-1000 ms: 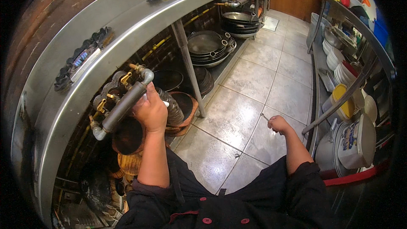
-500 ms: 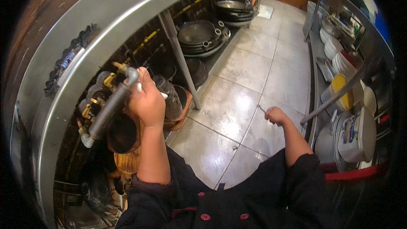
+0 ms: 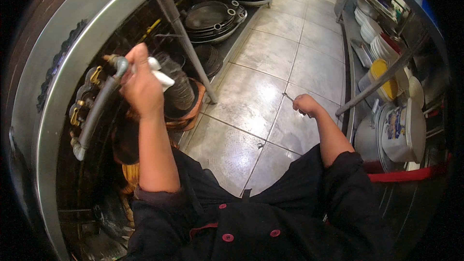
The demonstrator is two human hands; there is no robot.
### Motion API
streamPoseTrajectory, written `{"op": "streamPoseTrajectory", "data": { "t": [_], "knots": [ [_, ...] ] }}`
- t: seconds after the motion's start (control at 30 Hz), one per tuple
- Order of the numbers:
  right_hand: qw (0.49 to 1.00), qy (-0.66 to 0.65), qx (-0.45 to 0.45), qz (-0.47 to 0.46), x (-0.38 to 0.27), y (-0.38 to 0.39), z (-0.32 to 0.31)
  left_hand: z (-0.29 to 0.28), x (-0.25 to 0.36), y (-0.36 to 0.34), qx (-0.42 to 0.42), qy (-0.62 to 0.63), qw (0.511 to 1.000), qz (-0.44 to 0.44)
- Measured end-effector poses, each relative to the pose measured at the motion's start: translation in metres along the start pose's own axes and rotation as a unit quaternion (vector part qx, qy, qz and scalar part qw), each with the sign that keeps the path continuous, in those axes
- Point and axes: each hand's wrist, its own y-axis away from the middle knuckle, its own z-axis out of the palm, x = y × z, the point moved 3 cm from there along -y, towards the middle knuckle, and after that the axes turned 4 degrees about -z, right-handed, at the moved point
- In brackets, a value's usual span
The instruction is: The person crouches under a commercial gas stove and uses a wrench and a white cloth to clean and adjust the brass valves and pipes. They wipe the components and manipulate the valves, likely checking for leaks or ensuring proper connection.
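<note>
My left hand (image 3: 142,89) is closed around a white cloth-like item (image 3: 163,78), beside the grey elbow fitting (image 3: 121,67) on a thick pipe (image 3: 96,116) under the steel counter; whether its fingers also grip the fitting is hidden. Brass valves (image 3: 95,75) line the pipe's left side. My right hand (image 3: 305,106) is held low over the tiled floor, closed on a slim metal tool (image 3: 289,97), possibly a wrench. Behind my left hand, dark sizzler plates with wooden bases (image 3: 189,116) are stacked on the lower shelf.
Stacked pans (image 3: 208,16) sit on the left lower shelf beside a steel leg (image 3: 200,77). A right-hand rack holds white plates (image 3: 377,43), a yellow-lidded container (image 3: 382,72) and large metal pots (image 3: 401,130). The counter's steel edge (image 3: 50,130) curves along my left.
My view has shifted, moving the scene up and left. My left hand has risen along the elbow fitting, showing more of the white item. My right hand still holds the tool.
</note>
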Motion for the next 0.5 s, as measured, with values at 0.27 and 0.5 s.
{"op": "streamPoseTrajectory", "data": {
  "t": [0.27, 0.5],
  "knots": [
    [0.993, 0.051, -0.023, -0.107, 0.025, -0.018, 0.003, 0.027, -0.041, 0.020, -0.125, -0.016, 0.989, -0.075],
    [0.999, 0.043, 0.014, 0.007, -0.006, 0.025, -0.012, 0.051, -0.163, 0.081, -0.285, -0.165, 0.943, -0.048]
  ]
}}
